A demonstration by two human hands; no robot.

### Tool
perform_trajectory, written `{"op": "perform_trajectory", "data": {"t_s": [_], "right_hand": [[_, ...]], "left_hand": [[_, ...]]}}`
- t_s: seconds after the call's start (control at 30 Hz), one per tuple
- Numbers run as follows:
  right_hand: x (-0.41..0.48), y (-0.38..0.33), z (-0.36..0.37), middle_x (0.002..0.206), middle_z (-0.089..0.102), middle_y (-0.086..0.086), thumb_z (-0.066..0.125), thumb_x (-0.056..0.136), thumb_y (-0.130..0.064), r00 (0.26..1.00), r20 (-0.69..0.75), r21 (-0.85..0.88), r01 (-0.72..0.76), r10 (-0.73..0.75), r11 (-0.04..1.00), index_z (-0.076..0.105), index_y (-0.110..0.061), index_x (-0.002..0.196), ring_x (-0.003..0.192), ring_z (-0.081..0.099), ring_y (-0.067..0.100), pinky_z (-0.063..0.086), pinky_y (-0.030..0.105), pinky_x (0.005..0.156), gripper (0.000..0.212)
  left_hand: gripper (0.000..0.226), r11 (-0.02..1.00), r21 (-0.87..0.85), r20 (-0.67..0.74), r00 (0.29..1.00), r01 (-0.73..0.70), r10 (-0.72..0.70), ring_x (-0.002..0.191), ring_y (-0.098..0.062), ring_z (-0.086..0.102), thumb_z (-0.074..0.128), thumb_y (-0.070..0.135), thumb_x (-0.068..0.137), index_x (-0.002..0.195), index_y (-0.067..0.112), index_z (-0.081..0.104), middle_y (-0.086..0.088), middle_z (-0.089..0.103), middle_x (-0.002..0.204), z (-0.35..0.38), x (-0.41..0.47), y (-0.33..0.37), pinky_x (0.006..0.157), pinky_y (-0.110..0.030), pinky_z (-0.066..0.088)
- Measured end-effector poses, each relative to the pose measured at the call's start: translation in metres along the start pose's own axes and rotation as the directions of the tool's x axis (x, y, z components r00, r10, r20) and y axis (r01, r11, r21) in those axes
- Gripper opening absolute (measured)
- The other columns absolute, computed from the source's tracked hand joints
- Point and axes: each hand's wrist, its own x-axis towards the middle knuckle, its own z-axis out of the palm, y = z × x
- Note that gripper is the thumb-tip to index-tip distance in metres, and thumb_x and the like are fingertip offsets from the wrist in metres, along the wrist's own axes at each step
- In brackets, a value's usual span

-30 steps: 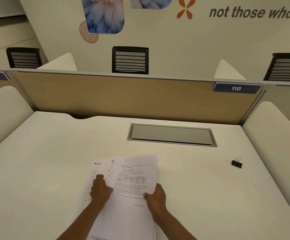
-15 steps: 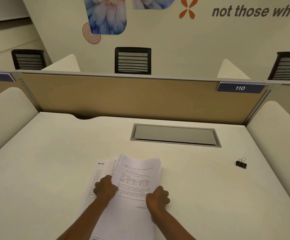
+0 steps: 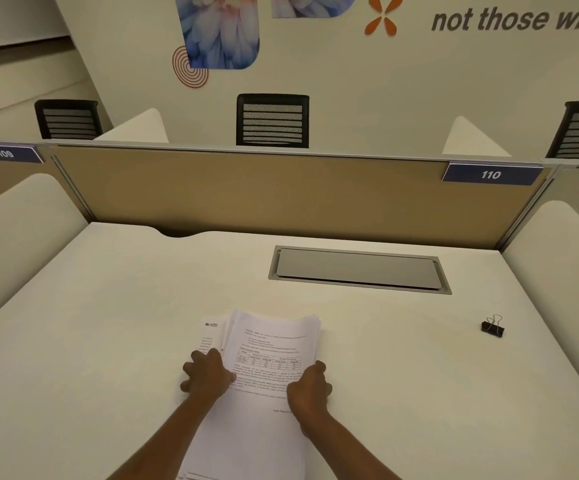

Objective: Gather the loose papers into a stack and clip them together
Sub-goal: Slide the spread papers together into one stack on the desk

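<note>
White tabletop (image 3: 108, 323) carries the papers (image 3: 270, 341), their long side pointing away from the person. Left hand (image 3: 208, 375) and right hand (image 3: 310, 388) hold the two side edges with curled fingers. The clip (image 3: 493, 328) lies well apart, nearer the right hand.

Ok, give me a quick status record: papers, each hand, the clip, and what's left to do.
papers: one pile on the desk in front of the person; lower sheets stick out to the left, not yet square
left hand: on the pile's left side, over the offset sheets; grip unclear
right hand: grips the pile's right edge
binder clip: black, lying on the desk far to the right, apart from both hands
remaining: probably square the pile, then fetch the clip
</note>
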Motion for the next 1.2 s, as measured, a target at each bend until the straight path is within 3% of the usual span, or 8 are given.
{"op": "perform_trajectory", "data": {"t_s": [0.17,0.33,0.5,0.63,0.73,0.8,0.93,1.2], "right_hand": [[-0.002,-0.009,0.009,0.126,0.047,0.015,0.05,0.083,0.002,1.0,-0.011,-0.077,-0.021,0.02,0.997,0.039,-0.006,0.119,0.115,0.043,0.032,0.046,0.043,0.098,0.039],[0.003,-0.008,0.017,0.12,0.054,0.012,0.058,0.078,-0.002,0.999,-0.022,0.003,-0.026,0.026,1.0,0.045,-0.006,0.115,0.107,0.054,0.03,0.053,0.043,0.091,0.04],[0.005,-0.01,0.008,0.099,0.059,0.008,0.064,0.074,0.004,0.994,0.087,0.27,-0.09,0.069,0.959,0.048,-0.011,0.089,0.078,0.059,0.017,0.054,0.027,0.06,0.026],[0.006,-0.017,0.002,0.078,0.053,-0.002,0.059,0.078,0.01,0.986,0.145,0.358,-0.125,0.077,0.925,0.045,-0.016,0.07,0.067,0.052,0.012,0.044,0.021,0.052,0.031],[0.009,-0.017,0.005,0.09,0.057,0.004,0.059,0.079,0.006,0.984,0.152,0.339,-0.143,0.096,0.93,0.045,-0.019,0.073,0.072,0.053,0.013,0.048,0.025,0.059,0.029],[0.008,-0.019,0.008,0.102,0.057,0.006,0.061,0.08,-0.003,0.985,0.133,0.256,-0.139,0.108,0.957,0.048,-0.017,0.08,0.085,0.055,0.019,0.051,0.031,0.072,0.019],[0.003,-0.026,0.014,0.123,0.04,0.011,0.059,0.079,-0.016,0.989,0.072,0.037,-0.13,0.127,0.991,0.044,-0.018,0.116,0.115,0.036,0.03,0.046,0.039,0.086,0.04],[0.002,-0.032,0.027,0.126,0.045,0.01,0.058,0.075,-0.01,0.989,0.139,0.09,-0.071,0.059,0.993,0.04,-0.018,0.125,0.115,0.046,0.029,0.05,0.04,0.092,0.054]], "left_hand": [[0.074,0.977,-0.212,-0.039,0.999,-0.005,-0.004,0.114,-0.037,0.05,0.084,0.022,0.065,0.122,0.011,0.039,-0.017,0.049,0.12,-0.003,0.012,-0.012,0.09,-0.047,0.045],[0.076,0.927,-0.375,0.04,0.999,0.003,0.014,0.105,-0.037,0.056,0.089,0.016,0.057,0.116,0.0,0.045,-0.018,0.057,0.114,-0.009,0.024,-0.023,0.083,-0.04,0.05],[0.045,0.858,-0.514,0.077,0.995,-0.011,0.058,0.094,-0.032,0.06,0.078,0.001,0.065,0.105,0.003,0.06,-0.017,0.065,0.109,-0.008,0.033,-0.028,0.084,-0.039,0.053],[0.032,0.867,-0.498,0.053,0.997,-0.029,0.064,0.097,-0.033,0.059,0.075,0.004,0.069,0.097,0.01,0.064,-0.014,0.068,0.105,-0.003,0.03,-0.029,0.086,-0.045,0.053],[0.035,0.976,-0.217,-0.061,0.998,-0.019,0.006,0.105,-0.034,0.044,0.076,0.022,0.074,0.105,0.02,0.062,-0.01,0.056,0.11,-0.006,0.021,-0.027,0.083,-0.039,0.042],[0.039,0.988,-0.151,-0.091,0.996,0.004,-0.018,0.107,-0.034,0.038,0.074,0.024,0.076,0.111,0.021,0.059,-0.01,0.045,0.114,-0.007,0.017,-0.024,0.082,-0.04,0.039],[0.039,0.99,-0.123,-0.056,0.996,0.066,-0.073,0.108,-0.034,0.038,0.069,0.024,0.08,0.117,0.022,0.055,-0.012,0.041,0.111,-0.01,0.017,-0.02,0.088,-0.048,0.041],[0.057,0.95,-0.309,-0.029,0.998,0.047,-0.059,0.108,-0.04,0.049,0.078,0.018,0.072,0.123,0.017,0.053,-0.018,0.045,0.117,-0.02,0.031,-0.039,0.09,-0.047,0.047]]}}
